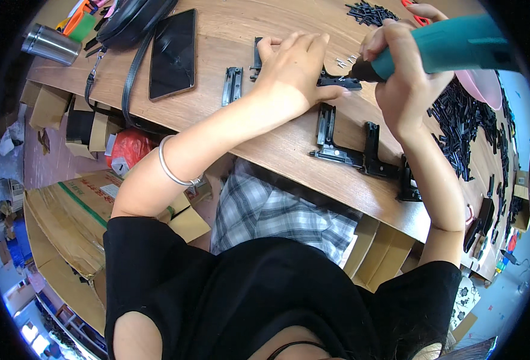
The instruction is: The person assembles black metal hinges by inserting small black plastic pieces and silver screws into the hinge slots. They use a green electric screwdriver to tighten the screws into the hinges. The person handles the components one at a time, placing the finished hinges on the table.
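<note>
My left hand [293, 65] presses a black angular plastic part [344, 83] down on the wooden table, fingers over it and thumb along its near side. Much of that part is hidden beneath the palm. In my right hand [410, 81] is a teal power screwdriver [460, 47], its dark nose pointing left at the part's right end. Small silver screws [343, 62] lie just beyond the tip. Closer to me, a black L-shaped part [340, 155] rests near the table edge, beside another black part [380, 163]. Left of my left hand lies a short black piece with a metal strip [232, 86].
A phone [173, 54], a black bag [134, 23] and a steel tumbler [51, 45] occupy the table's left. At right, a heap of small black pieces [454, 135] spreads by a pink bowl [482, 87]. Another black pile [370, 13] sits far back. Cardboard boxes [66, 222] stand below the edge.
</note>
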Tool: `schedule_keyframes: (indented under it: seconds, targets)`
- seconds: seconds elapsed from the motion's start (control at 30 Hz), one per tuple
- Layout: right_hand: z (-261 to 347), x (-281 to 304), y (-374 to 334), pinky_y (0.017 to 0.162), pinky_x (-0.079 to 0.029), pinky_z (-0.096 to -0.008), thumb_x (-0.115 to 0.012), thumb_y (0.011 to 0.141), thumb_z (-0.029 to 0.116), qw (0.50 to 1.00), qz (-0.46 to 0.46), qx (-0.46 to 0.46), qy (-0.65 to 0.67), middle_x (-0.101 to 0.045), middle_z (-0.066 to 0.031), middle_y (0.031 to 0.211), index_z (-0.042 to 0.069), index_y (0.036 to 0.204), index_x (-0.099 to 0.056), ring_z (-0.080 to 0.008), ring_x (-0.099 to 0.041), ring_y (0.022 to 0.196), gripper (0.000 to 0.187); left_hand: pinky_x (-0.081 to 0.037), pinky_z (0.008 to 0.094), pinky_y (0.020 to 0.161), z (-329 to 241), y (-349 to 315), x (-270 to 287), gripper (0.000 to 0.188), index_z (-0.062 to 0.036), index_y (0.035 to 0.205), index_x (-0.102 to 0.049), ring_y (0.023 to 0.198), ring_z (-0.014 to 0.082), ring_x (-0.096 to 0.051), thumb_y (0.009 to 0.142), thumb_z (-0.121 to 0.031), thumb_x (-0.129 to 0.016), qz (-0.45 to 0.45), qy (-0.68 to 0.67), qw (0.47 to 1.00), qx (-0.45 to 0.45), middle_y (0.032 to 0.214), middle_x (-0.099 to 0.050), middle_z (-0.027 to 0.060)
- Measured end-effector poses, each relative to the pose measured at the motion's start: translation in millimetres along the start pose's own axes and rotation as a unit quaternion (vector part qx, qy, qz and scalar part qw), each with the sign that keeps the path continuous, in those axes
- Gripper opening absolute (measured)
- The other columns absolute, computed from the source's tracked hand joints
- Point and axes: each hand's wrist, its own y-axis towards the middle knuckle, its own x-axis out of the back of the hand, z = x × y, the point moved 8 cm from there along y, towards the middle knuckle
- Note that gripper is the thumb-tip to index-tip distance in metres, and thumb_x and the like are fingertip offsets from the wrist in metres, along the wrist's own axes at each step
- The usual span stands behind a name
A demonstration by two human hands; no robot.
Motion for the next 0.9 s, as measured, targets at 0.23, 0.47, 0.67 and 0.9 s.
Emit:
schedule_keyframes:
  seconds: [0.23,0.47,0.67,0.9]
  targets:
    - [-11.3,-3.2,-10.0,0.055,-0.047,-0.029,-0.049,0.078,-0.012,0.905,0.191,0.25,-0.286,-0.049,-0.0108,0.072,-0.006,0.091,-0.054,-0.0186,-0.054,0.058,0.015,-0.029,0.0403,0.092,5.9,6.5,-13.6,0.051,-0.0051,0.102,-0.058,0.092,0.0284,-0.057,0.069,-0.042,-0.071,0.128,-0.082,0.988,0.005,0.088,-0.062,0.0121]
    - [-15.3,-7.8,-1.1,0.045,-0.042,-0.0241,-0.049,0.077,-0.004,0.991,0.085,0.01,-0.106,-0.047,-0.005,0.058,-0.001,0.1,-0.043,-0.0139,-0.049,0.048,0.024,-0.033,0.037,0.088,3.6,2.4,-5.9,0.046,-0.0046,0.098,-0.058,0.082,0.0281,-0.057,0.069,-0.039,-0.072,0.057,-0.084,0.994,-0.039,0.081,-0.062,0.0126]
    - [-55.8,11.7,-0.4,0.052,-0.041,-0.0306,-0.045,0.086,0.007,0.973,0.187,-0.084,0.111,-0.043,-0.0081,0.059,-0.004,0.089,-0.055,-0.0178,-0.045,0.052,0.015,-0.032,0.0366,0.091,5.1,4.9,-14.2,0.051,-0.0045,0.104,-0.057,0.089,0.0308,-0.057,0.069,-0.039,-0.072,0.115,-0.081,0.989,-0.048,0.092,-0.062,0.0152]
    - [-17.2,68.5,25.3,0.059,-0.04,-0.0343,-0.047,0.086,0.007,0.997,0.039,-0.021,0.066,-0.045,-0.0098,0.064,-0.005,0.114,-0.037,-0.0187,-0.045,0.059,0.032,-0.029,0.0405,0.091,1.1,17.3,-13.6,0.05,-0.0074,0.103,-0.06,0.097,0.0242,-0.056,0.072,-0.046,-0.067,0.022,-0.049,0.997,-0.047,0.097,-0.063,0.0111]
